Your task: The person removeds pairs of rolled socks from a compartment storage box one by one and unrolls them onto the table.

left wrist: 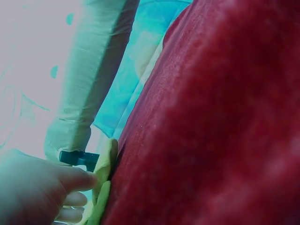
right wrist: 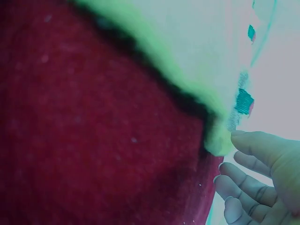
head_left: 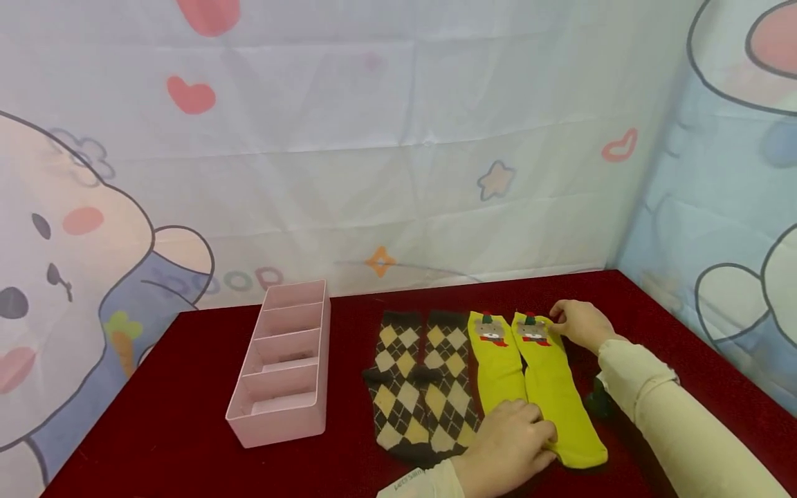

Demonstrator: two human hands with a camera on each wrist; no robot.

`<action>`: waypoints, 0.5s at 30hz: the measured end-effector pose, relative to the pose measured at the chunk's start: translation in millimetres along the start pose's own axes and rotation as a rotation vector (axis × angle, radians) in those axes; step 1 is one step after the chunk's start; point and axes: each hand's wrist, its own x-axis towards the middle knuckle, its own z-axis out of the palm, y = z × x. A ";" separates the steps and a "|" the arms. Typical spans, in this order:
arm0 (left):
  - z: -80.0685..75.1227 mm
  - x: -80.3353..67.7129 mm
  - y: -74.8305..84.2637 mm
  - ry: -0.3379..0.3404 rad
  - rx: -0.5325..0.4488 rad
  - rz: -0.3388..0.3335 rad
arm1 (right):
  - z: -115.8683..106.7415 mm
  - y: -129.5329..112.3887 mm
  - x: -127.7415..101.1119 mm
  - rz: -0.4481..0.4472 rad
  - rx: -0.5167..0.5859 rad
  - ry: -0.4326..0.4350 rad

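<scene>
Two yellow socks with bear faces lie side by side on the dark red tablecloth. My left hand (head_left: 507, 443) is over the foot end of the left yellow sock (head_left: 498, 373), hiding it, fingers curled. In the left wrist view the thumb and fingers pinch at the yellow fabric (left wrist: 105, 164). At the cuff of the right yellow sock (head_left: 554, 394) is my right hand (head_left: 584, 324). Its thumb touches the cuff's outer edge, while the other fingers are loosely bent in the right wrist view. Two argyle socks (head_left: 398, 380) lie flat just left of the yellow pair.
A pink divided box (head_left: 277, 432) with several compartments stands left of the socks. Behind the red-covered table (head_left: 156, 415) hangs a cartoon-printed cloth (head_left: 373, 138), continuing along the right side. A small dark green object (head_left: 599, 400) shows beside the right forearm.
</scene>
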 end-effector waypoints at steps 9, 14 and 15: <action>-1.9 1.9 -3.8 -0.007 0.022 -0.016 | -2.3 5.8 -0.6 -0.002 0.003 0.002; -7.3 -0.7 -8.8 0.012 0.070 -0.018 | -3.5 0.0 -1.6 -0.022 -0.011 0.011; -8.6 -1.8 -10.5 0.014 0.082 -0.019 | -4.1 -1.7 -1.9 -0.030 -0.014 0.015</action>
